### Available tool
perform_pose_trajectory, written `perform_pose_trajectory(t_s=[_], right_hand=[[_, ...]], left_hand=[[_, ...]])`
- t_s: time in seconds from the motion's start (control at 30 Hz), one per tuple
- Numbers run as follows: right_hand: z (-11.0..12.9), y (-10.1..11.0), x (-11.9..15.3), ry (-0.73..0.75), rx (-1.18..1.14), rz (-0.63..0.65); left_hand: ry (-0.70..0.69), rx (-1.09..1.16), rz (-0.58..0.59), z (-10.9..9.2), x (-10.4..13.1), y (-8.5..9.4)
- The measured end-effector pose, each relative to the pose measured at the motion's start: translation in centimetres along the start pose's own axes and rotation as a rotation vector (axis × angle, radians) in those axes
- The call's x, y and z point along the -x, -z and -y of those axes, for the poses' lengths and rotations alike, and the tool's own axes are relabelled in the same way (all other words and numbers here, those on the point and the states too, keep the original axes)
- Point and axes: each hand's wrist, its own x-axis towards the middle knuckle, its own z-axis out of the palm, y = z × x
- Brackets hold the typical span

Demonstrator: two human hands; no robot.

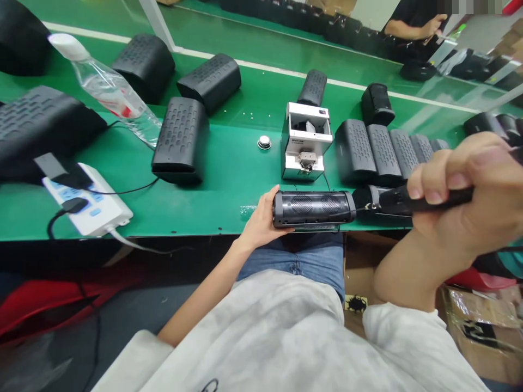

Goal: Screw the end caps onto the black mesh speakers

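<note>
My left hand [261, 218] is wrapped around the left end of a black speaker [314, 209] with two round perforated grilles, lying on its side at the bench's near edge. In my right hand [469, 185] is a black electric screwdriver [396, 201], held level and gripped from above. Its thin bit [362, 210] reaches the right end of the speaker; whether a screw sits at the tip is too small to tell. Just behind the speaker stands a white screw feeder [307, 141]. To the feeder's left lies a small round silver part [264, 142].
Several black textured speaker housings [355, 144] line the right, with another housing [182, 139] at left. A tilted plastic bottle [110, 90] and a white power strip [90, 201] with cables occupy the left. Beyond a clear partition, a person's hand [435, 26] shows. Cardboard boxes [486, 337] sit below right.
</note>
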Motion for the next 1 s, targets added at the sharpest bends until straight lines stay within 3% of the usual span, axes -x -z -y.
perform_pose_trajectory(t_s=[0.13, 0.3, 0.5, 0.7, 0.87, 1.0], right_hand=[[-0.9, 1.4, 1.2, 0.147, -0.042, 0.061], [-2.7, 1.5, 1.9, 0.137, -0.08, 0.199], [-4.7, 1.8, 4.6, -0.124, -0.113, 0.325], [-8.4, 2.3, 4.9, -0.2, -0.036, 0.414], [-7.9, 1.9, 4.4, -0.284, -0.062, 0.428], [-7.5, 1.7, 3.5, -0.295, -0.011, 0.405]], left_hand=[[0.022, 0.004, 0.002, 0.0, 0.1, 0.1], [0.075, -0.007, 0.009, -0.1, 0.0, 0.2], [0.098, -0.023, 0.018, -0.2, 0.3, 0.7], [0.186, -0.049, -0.096, 3.0, -0.1, 0.3], [0.241, -0.046, -0.194, 2.1, -0.2, -0.1], [0.238, -0.065, -0.145, 2.4, -0.2, 0.0]])
